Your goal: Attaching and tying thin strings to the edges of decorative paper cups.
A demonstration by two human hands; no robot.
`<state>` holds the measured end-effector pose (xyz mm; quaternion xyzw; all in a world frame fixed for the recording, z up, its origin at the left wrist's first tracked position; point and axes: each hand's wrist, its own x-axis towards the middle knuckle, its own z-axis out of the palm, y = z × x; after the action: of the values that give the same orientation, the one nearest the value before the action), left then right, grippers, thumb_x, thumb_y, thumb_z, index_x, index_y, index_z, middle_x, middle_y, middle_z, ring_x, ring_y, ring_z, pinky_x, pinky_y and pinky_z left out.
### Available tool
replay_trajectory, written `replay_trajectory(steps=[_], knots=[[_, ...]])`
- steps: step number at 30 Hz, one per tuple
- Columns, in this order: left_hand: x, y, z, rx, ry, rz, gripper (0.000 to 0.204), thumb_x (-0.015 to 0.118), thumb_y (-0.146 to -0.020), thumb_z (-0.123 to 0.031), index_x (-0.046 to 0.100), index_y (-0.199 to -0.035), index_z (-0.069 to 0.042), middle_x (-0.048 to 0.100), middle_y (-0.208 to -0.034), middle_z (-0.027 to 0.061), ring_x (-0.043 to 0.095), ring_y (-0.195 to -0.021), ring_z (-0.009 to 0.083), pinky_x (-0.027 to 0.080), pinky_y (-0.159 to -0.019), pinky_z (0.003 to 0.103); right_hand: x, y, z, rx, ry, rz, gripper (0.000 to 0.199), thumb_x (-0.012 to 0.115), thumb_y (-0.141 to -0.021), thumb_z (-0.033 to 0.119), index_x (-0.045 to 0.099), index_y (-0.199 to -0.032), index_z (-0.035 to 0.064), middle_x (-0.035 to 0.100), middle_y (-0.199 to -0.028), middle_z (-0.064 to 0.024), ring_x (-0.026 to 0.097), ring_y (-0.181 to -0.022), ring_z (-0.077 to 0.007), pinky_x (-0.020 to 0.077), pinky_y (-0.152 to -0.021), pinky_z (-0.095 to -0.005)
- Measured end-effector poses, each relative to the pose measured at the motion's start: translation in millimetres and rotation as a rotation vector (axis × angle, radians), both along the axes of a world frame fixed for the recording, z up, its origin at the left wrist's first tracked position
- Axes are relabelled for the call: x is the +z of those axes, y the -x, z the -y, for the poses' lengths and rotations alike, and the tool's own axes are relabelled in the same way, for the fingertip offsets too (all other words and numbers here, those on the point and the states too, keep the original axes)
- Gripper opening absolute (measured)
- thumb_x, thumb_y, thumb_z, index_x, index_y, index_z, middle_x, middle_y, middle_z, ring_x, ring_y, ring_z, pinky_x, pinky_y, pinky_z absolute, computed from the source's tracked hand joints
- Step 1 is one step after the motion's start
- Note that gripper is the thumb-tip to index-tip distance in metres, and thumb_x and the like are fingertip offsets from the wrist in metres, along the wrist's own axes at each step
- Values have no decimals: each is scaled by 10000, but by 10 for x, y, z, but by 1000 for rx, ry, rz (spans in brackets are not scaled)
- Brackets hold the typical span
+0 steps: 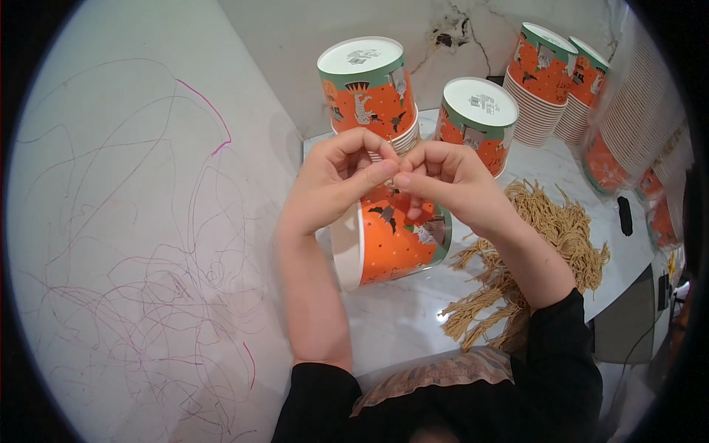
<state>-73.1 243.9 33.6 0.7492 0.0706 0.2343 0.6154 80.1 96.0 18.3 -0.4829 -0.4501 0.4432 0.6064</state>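
My left hand (332, 181) and my right hand (454, 177) meet above an orange paper bucket (391, 247). Thumb and forefinger of each are pinched together, tips nearly touching. A small tan bit shows between them, too fine to name. The bucket lies on its side, white rim to the left and green base band to the right, with bats and grey figures printed on it. Part of it is hidden under my hands. Beside my right forearm lies a loose heap of tan cords (550, 236), cut into lengths.
Behind my hands stand upside-down bucket stacks (365, 88), a shorter bucket (480, 122) and another stack (543, 81). Further stacks in clear plastic (628, 111) rise at the right. A scribbled white wall (140, 221) borders the marble-patterned table (384, 325) on the left.
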Motion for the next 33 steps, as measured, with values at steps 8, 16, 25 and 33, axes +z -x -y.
replay_trajectory(steps=[8, 16, 25, 33], knots=[[-5, 225, -144, -151, 47, -239, 170, 715, -956, -118, 683, -1087, -15, 673, -910, -39, 590, -831, 26, 484, -733, 206, -84, -7, -41, -23, -140, 79, 127, 717, -935, 111, 657, -920, 0, 678, -815, 7, 630, -718, -36, 493, -620, -207], [0, 156, -115, -25, -49, -37, 129, 721, -951, -123, 713, -943, 6, 684, -916, -15, 582, -832, 35, 473, -743, 221, -62, -16, -34, 11, -129, 76, 133, 739, -923, 115, 658, -908, 11, 642, -811, 23, 598, -726, -31, 482, -646, -204], [48, 231, -100, -60, -113, -30, 134, 780, -877, -87, 688, -833, 0, 533, -785, -61, 428, -687, 20, 343, -596, 225, 17, -93, 2, 245, -6, 43, 129, 767, -895, 128, 679, -891, 33, 644, -794, 33, 590, -737, -22, 473, -661, -202], [79, 381, -192, -35, -102, 58, 128, 765, -861, -82, 682, -803, -3, 628, -830, 3, 516, -731, 52, 366, -618, 237, 23, -71, 52, 421, 14, 278, 116, 794, -857, 116, 701, -840, 49, 591, -735, 63, 507, -703, -15, 392, -632, -202]])
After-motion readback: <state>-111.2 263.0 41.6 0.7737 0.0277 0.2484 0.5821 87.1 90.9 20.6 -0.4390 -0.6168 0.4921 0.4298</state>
